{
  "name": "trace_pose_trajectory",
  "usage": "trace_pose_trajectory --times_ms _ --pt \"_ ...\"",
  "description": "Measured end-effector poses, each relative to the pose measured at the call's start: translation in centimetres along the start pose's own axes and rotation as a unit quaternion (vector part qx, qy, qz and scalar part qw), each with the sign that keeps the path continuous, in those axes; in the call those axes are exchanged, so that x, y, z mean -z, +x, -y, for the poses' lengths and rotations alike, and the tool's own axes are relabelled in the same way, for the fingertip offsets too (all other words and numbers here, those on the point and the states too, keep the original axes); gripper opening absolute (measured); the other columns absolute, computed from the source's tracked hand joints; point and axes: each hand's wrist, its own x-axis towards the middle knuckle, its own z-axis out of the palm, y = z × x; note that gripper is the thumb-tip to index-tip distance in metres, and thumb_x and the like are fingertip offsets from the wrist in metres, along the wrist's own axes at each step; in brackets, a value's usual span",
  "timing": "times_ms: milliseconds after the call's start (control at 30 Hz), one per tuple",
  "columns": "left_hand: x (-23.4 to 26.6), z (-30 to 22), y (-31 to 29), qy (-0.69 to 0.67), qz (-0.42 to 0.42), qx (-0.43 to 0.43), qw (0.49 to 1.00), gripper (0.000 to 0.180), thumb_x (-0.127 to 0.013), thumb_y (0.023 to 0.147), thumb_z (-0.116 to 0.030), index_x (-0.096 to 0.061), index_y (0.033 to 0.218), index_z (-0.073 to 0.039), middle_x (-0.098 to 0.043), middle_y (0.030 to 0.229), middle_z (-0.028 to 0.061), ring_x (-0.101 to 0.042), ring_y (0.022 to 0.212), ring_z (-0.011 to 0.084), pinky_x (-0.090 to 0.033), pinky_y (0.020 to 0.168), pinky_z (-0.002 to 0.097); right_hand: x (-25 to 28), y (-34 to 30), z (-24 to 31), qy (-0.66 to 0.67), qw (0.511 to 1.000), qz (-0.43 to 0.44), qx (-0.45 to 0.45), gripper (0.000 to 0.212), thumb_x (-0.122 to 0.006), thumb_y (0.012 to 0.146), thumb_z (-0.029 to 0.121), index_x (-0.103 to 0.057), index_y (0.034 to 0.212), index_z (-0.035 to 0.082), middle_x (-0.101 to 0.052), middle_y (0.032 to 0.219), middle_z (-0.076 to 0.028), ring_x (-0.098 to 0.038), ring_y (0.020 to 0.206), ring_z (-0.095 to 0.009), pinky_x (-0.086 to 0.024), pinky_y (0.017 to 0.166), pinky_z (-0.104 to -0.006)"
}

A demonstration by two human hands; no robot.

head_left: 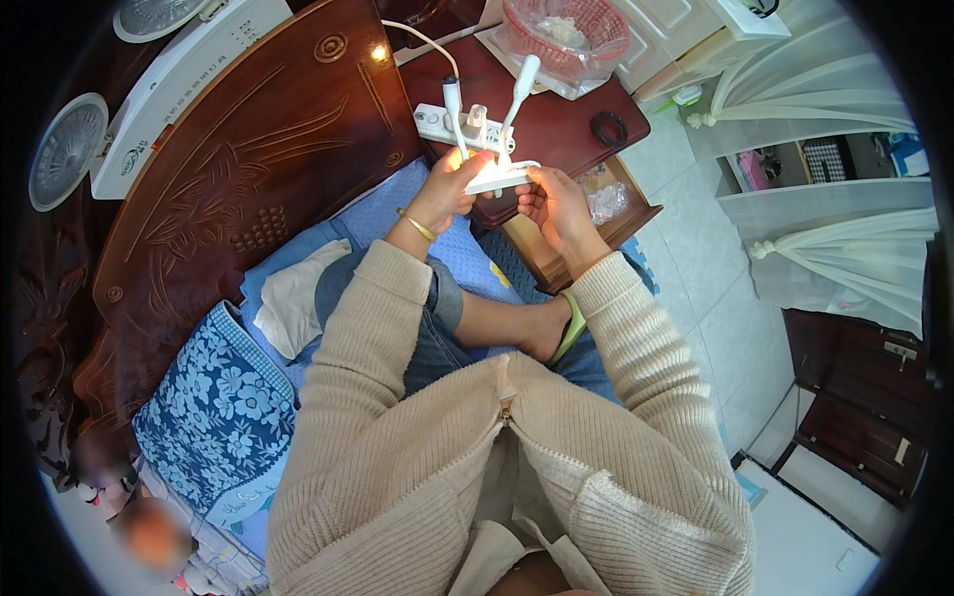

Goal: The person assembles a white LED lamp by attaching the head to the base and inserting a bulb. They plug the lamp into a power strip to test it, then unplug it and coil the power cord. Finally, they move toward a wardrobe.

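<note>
Over the front of the nightstand, my two hands hold a white flat bar (485, 185) level between them. My left hand (449, 195), with a gold bangle at its wrist, is closed on the bar's left end. At the right end, the fingers of my right hand (558, 206) pinch the bar. A bright glow at its middle washes out detail, so I cannot tell its exact kind. A white stick with a rounded head (524, 81) rises just behind it. Close behind my left fingers, a white plug with a cable (452, 91) reaches down past a white power strip (433, 123).
The dark red nightstand (586, 129) carries a pink basket (616, 40) and a black ring-shaped object (608, 129). Its drawer (636, 214) stands pulled out below my right hand. A carved wooden headboard (248, 149) and blue pillow (224, 397) lie to the left.
</note>
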Motion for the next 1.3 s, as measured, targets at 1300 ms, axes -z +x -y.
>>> trace_pose_trajectory --times_ms 1300 --pt "-0.2 1.3 0.3 0.401 -0.051 -0.265 0.875 0.039 -0.066 0.08 -0.023 -0.055 0.112 -0.004 -0.063 0.103 0.015 -0.061 0.095 0.0308 -0.047 0.08 0.035 0.7 1.4 -0.6 -0.413 0.841 -0.026 0.349 0.023 -0.066 0.078 0.012 -0.06 0.099 0.005 -0.056 0.098 -0.01 -0.05 0.095 -0.023 -0.043 0.078 -0.0308"
